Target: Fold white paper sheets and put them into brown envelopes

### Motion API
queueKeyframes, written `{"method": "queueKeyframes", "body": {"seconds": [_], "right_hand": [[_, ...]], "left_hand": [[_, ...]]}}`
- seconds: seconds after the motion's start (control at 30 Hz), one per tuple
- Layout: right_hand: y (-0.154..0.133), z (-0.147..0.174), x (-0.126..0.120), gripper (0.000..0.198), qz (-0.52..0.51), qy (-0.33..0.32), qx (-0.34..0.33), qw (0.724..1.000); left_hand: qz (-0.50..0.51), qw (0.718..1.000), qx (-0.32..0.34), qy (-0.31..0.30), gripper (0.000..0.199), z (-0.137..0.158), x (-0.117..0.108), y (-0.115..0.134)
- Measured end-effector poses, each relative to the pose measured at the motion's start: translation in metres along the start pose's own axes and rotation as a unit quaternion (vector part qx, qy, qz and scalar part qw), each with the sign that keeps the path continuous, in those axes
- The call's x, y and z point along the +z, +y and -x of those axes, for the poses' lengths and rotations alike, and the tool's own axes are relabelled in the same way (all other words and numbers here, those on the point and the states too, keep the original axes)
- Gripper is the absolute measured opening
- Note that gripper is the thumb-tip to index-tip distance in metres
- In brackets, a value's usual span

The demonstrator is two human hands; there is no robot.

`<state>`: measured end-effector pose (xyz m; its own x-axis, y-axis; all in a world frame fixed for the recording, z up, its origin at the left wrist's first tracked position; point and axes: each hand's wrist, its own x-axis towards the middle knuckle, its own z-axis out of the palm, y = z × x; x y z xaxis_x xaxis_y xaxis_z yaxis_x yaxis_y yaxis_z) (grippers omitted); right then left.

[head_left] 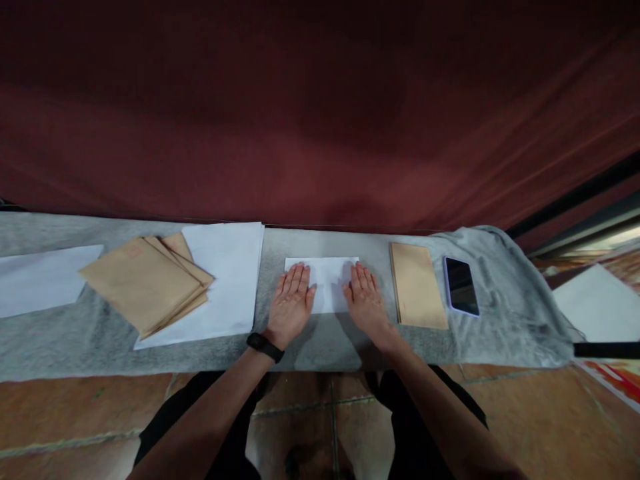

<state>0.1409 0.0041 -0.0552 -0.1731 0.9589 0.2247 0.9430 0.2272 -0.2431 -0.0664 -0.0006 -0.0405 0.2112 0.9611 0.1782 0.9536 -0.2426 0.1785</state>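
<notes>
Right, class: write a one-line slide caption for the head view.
Left hand and right hand flat on white paper, between a fanned brown envelope pile and a neat envelope stack.

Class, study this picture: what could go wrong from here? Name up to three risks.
1. The left hand and right hand lie flat on the small white rectangular paper; uneven pressure might crease or skew it.
2. The fanned brown paper envelopes lie askew, partly over the white paper sheets; a bump could scatter them.
3. The black-screened phone with a purple edge rests on rumpled grey cloth; a tug might shift it.
</notes>
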Motion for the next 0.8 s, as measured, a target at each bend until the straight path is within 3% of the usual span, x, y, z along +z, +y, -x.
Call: {"method": "queueKeyframes", "body": {"seconds": [0.2, 0.37, 0.8], "right_hand": [[-0.029, -0.009, 0.003, 0.055, -0.058, -0.061, -0.073, 0.994], [-0.032, -0.021, 0.007, 0.053, -0.049, -0.071, -0.045, 0.995], [-0.032, -0.039, 0.019, 0.055, -0.008, -0.028, -0.001, 1.0]], "left_hand": [[0.026, 0.997, 0.06, -0.039, 0.057, -0.013, 0.004, 0.019], [0.02, 0.997, 0.052, -0.057, 0.058, -0.026, 0.011, 0.019], [-0.011, 0.999, -0.016, -0.029, 0.058, -0.04, 0.023, 0.016]]}}
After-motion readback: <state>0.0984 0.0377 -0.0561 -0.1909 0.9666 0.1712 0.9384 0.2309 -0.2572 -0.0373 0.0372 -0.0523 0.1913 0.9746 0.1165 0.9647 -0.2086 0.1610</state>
